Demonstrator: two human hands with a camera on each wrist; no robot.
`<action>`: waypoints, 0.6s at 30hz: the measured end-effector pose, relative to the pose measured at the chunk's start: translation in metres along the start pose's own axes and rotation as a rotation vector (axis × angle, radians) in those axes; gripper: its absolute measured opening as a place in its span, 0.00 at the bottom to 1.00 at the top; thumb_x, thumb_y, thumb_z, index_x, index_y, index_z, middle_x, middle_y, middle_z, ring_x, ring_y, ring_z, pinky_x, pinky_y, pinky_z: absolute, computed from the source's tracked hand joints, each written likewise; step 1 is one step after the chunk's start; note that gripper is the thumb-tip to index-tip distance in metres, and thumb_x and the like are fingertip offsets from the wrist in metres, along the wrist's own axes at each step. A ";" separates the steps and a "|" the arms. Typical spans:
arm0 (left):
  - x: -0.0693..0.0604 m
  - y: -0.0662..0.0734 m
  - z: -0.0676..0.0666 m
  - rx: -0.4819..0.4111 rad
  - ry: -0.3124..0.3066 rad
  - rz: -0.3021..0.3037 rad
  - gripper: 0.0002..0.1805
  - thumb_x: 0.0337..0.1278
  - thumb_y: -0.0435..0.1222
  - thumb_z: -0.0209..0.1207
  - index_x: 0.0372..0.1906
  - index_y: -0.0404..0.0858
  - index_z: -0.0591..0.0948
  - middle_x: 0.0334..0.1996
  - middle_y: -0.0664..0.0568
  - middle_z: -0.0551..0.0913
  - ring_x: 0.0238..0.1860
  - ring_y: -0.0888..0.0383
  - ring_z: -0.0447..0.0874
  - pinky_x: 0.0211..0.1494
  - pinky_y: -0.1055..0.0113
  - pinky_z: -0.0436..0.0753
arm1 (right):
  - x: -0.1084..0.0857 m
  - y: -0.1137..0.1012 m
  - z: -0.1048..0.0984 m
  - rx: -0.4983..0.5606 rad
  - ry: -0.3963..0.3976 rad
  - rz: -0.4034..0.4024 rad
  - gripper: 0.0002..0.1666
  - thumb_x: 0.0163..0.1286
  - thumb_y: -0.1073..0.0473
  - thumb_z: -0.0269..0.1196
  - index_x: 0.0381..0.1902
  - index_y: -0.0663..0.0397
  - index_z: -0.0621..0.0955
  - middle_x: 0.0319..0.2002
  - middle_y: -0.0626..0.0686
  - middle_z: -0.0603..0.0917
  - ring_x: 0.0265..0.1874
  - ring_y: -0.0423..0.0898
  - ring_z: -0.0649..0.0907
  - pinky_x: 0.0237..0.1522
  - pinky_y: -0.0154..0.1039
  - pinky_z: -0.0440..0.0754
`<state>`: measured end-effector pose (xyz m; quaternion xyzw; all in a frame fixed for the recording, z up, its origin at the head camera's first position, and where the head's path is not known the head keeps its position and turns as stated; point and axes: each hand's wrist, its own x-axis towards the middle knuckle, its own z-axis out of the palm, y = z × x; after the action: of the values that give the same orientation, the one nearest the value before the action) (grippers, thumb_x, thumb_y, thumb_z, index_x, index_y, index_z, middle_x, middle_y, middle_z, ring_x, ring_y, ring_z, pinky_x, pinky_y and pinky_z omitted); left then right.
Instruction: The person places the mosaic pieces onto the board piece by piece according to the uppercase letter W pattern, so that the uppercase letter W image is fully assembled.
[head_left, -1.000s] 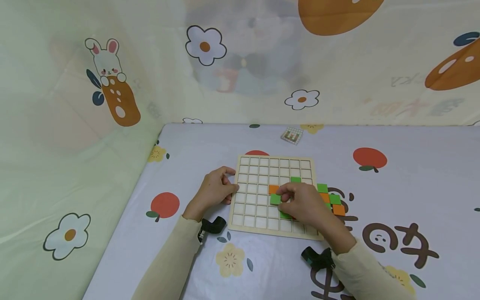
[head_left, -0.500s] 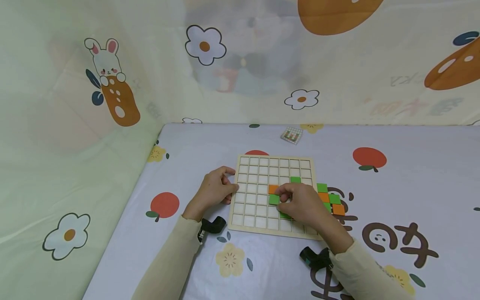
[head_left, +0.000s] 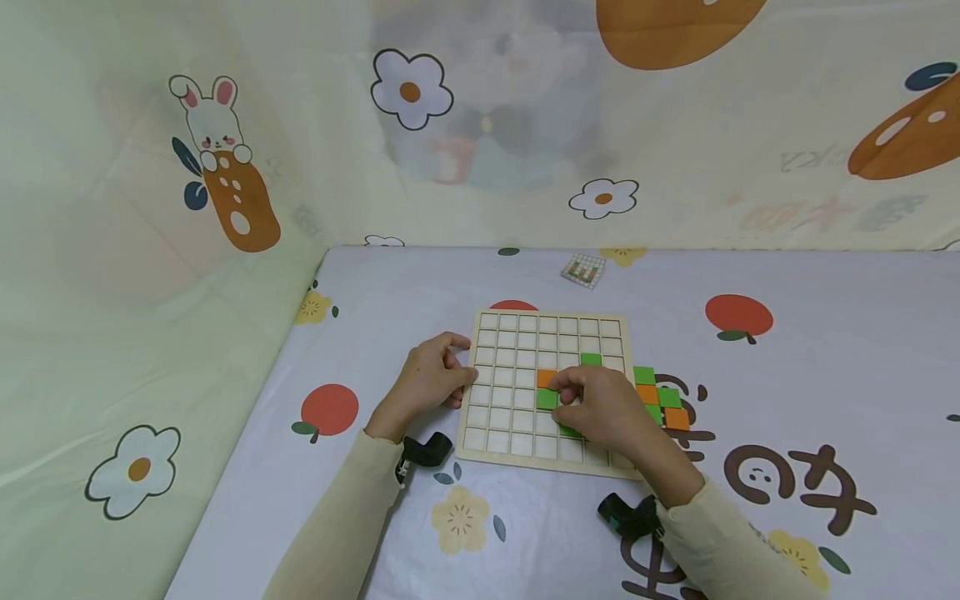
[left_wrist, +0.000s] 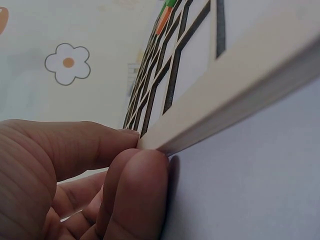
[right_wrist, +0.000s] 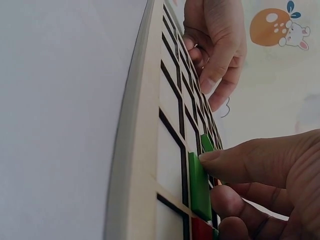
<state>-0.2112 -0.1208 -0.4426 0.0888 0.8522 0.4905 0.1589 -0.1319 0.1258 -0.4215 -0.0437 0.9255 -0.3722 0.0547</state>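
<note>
In the head view a wooden grid board lies on the table. My left hand pinches its left edge; the left wrist view shows the thumb on the frame and a fingertip against its side. My right hand is over the board, its thumb and fingertips at a green tile in a cell just below an orange tile. Another green tile sits farther up and right. In the right wrist view a green tile and a red tile are near the fingers. My right hand hides several cells.
Several loose green tiles and orange tiles lie beside the board's right edge. Behind the board is a small card printed with a grid pattern. A patterned cloth covers the table, and curtains hang behind it.
The green tile at my right fingertips has shifted slightly left and now sits squarely in its cell. My right hand has moved slightly left with it; my left hand has stayed in place.
</note>
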 end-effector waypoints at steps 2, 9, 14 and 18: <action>0.000 -0.001 0.000 -0.008 -0.002 0.005 0.23 0.58 0.31 0.66 0.59 0.38 0.76 0.26 0.46 0.79 0.16 0.56 0.80 0.22 0.63 0.85 | -0.001 0.000 0.000 0.001 0.001 -0.008 0.11 0.55 0.65 0.72 0.38 0.54 0.87 0.27 0.46 0.79 0.29 0.45 0.75 0.33 0.39 0.74; 0.001 -0.002 0.000 -0.008 0.000 0.012 0.23 0.57 0.31 0.66 0.59 0.38 0.76 0.26 0.45 0.79 0.17 0.56 0.81 0.22 0.62 0.85 | -0.001 0.000 0.000 0.003 0.002 -0.013 0.12 0.56 0.66 0.71 0.40 0.54 0.86 0.27 0.46 0.78 0.28 0.45 0.74 0.33 0.39 0.73; 0.000 -0.001 0.000 -0.005 0.003 0.007 0.23 0.57 0.31 0.66 0.59 0.38 0.76 0.26 0.45 0.79 0.17 0.56 0.80 0.23 0.62 0.85 | 0.000 0.001 0.000 0.003 0.005 -0.011 0.14 0.56 0.66 0.71 0.41 0.53 0.86 0.26 0.47 0.77 0.28 0.45 0.73 0.33 0.39 0.71; 0.000 -0.001 0.000 0.000 0.002 0.009 0.23 0.58 0.31 0.66 0.59 0.38 0.76 0.26 0.45 0.79 0.17 0.56 0.81 0.23 0.62 0.85 | 0.000 0.001 0.001 0.008 0.004 -0.008 0.15 0.55 0.66 0.71 0.42 0.53 0.86 0.26 0.47 0.77 0.27 0.45 0.73 0.32 0.39 0.71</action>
<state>-0.2113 -0.1214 -0.4438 0.0920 0.8521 0.4911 0.1560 -0.1316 0.1261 -0.4226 -0.0463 0.9238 -0.3764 0.0518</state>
